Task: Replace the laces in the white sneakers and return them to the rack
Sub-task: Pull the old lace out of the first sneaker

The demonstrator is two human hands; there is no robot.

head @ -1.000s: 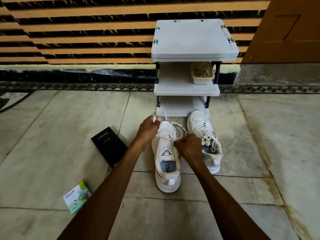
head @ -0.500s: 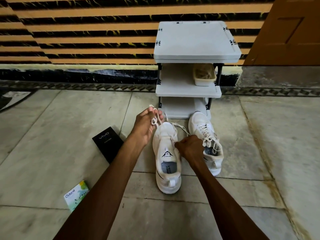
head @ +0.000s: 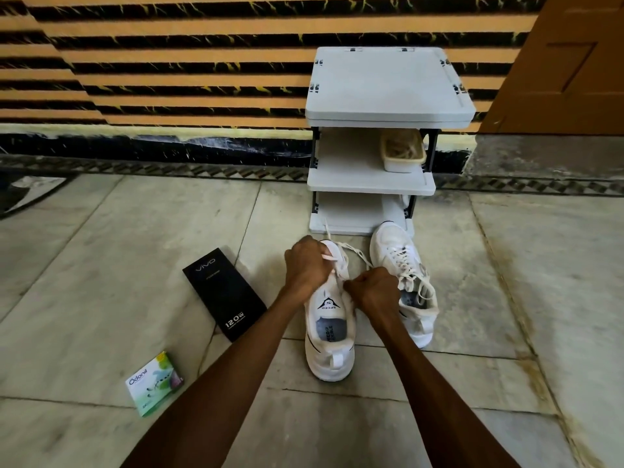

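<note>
The left hand (head: pixel 309 265) is pinching the lace (head: pixel 354 249) over the toe of the near sneaker (head: pixel 329 346). The right hand (head: pixel 373 287) is clenching the same lace beside the tongue. The second sneaker (head: pixel 410 282) is lying just right of that fist, with the rack (head: pixel 371 184) standing beyond both hands

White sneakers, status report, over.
Left hand, right hand pinch white lace. Near white sneaker partly laced. Second white sneaker laced, before grey plastic rack.
</note>
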